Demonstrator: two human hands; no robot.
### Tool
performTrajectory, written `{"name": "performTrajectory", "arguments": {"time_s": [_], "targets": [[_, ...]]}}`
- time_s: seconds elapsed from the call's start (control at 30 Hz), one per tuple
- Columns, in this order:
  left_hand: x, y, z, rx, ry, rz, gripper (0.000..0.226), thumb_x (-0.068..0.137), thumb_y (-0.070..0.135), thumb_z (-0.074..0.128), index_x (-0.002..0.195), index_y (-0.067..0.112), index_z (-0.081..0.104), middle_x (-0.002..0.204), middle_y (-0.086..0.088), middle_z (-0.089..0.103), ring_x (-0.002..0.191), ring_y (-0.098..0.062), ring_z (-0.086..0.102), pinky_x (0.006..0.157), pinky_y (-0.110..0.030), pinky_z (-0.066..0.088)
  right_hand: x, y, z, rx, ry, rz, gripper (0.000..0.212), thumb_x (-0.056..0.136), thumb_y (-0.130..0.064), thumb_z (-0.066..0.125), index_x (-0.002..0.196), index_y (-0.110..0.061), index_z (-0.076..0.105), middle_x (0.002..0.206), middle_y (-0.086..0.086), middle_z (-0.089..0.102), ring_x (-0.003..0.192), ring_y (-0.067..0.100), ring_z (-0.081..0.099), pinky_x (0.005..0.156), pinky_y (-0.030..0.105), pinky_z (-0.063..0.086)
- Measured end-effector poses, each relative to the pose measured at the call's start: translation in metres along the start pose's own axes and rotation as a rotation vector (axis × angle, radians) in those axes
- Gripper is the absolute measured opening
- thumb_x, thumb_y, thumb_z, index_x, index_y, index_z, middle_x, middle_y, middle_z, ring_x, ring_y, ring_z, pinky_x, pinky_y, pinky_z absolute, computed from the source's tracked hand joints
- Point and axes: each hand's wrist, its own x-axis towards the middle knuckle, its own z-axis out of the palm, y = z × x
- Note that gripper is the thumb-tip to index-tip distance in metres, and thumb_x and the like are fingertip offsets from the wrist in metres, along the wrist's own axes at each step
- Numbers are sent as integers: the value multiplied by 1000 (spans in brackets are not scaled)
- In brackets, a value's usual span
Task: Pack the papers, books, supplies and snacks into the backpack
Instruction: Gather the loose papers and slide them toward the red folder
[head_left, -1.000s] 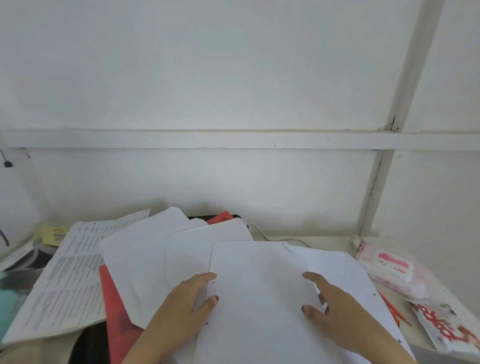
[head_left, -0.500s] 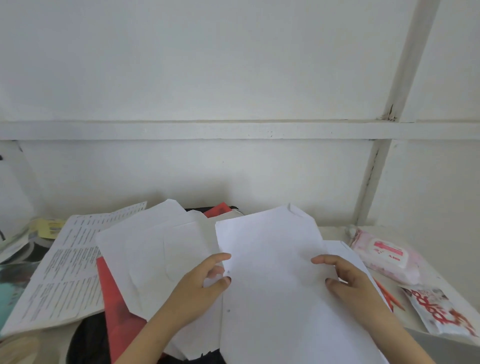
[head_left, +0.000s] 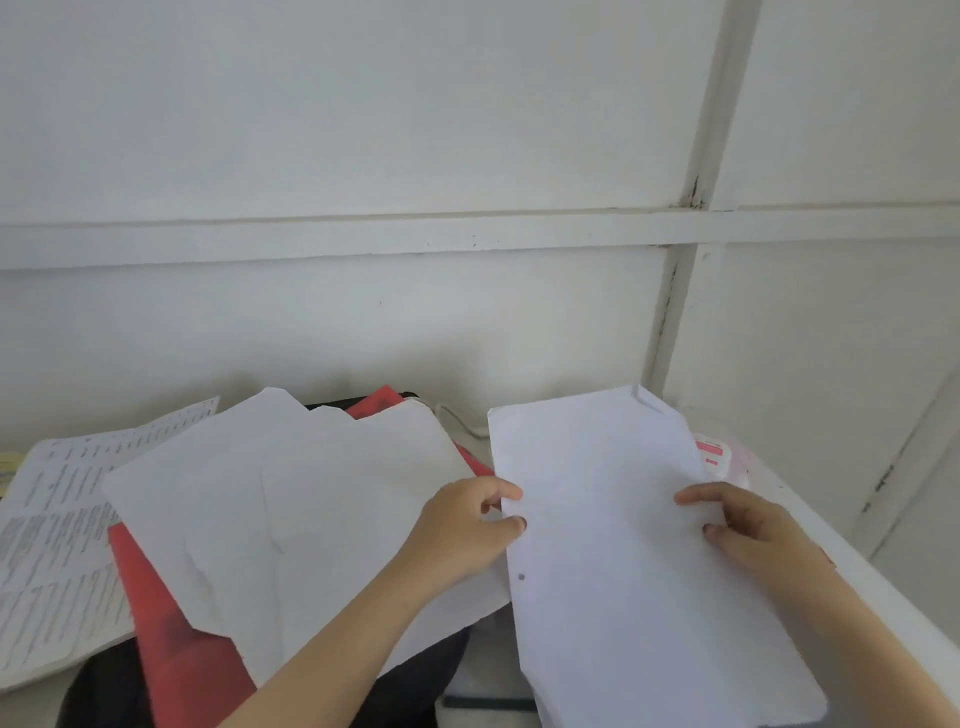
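The left hand (head_left: 467, 525) is held at the left edge of the sheet (head_left: 613, 571), and that edge is pinched between the thumb and the curled forefinger. The right hand (head_left: 753, 530) is set at the right edge of the sheet, which is gripped with bent fingers, two fingertips being seen on its face. Both bare forearms are stretched up from below, the left slanted in from the lower left of the sheet.

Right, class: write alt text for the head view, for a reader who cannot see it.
A left hand and a right hand pinch a white sheet by its side edges. Left of it, loose papers lie over a red folder and a black backpack; a pink packet lies at right.
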Motion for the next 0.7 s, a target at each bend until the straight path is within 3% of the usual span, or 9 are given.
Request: {"name": "performTrajectory", "arguments": {"time_s": [0.07, 0.2, 0.27, 0.33, 0.47, 0.6, 0.7], "targets": [[5, 2, 8, 120, 2, 30, 35, 86, 30, 61, 120, 28, 59, 114, 12, 58, 110, -5, 50, 91, -19, 37, 4, 6, 0, -252, 22, 1, 42, 87, 5, 51, 83, -35, 65, 74, -18, 53, 56, 2, 47, 53, 9, 35], [11, 2, 20, 380, 57, 120, 39, 86, 35, 59, 124, 28, 57, 123, 11, 59, 114, -10, 48, 97, -23, 33, 11, 20, 8, -571, -90, 19, 33, 90, -14, 54, 94, -47, 53, 103, -19, 59, 87, 6, 55, 73, 17, 38], [13, 0, 24, 461, 86, 145, 38, 87, 38, 57, 125, 30, 56, 127, 12, 55, 118, -11, 43, 99, -24, 29, 13, 25, 12, -615, -123, 37, 31, 91, -20, 54, 99, -50, 49, 115, -17, 59, 99, 11, 56, 82, 23, 39], [13, -3, 28, 509, 114, 159, 39, 88, 40, 54, 126, 32, 53, 131, 12, 49, 122, -11, 37, 101, -24, 25, 13, 28, 15, -568, -128, 47, 28, 91, -21, 55, 101, -47, 50, 116, -17, 56, 103, 12, 52, 81, 23, 37], [16, -10, 33, 519, 119, 146, 40, 88, 42, 52, 127, 32, 50, 128, 10, 46, 127, -14, 31, 106, -26, 20, 16, 30, 14, -440, -45, 46, 28, 88, -15, 61, 94, -42, 58, 99, -8, 55, 94, 13, 50, 75, 25, 34], [26, -14, 35, 500, 49, 92, 38, 88, 41, 52, 124, 32, 52, 124, 3, 47, 135, -25, 22, 112, -39, 15, 19, 28, 12, -237, 66, -4, 41, 83, 2, 61, 81, -39, 64, 70, -5, 48, 66, 11, 46, 59, 20, 34], [31, -15, 35, 392, 38, 78, 32, 86, 38, 55, 118, 32, 56, 121, 4, 50, 135, -23, 23, 113, -39, 14, 20, 16, 11, -102, 106, -56, 43, 86, 8, 52, 81, -31, 69, 82, -10, 60, 51, 3, 44, 46, 13, 32]]}}
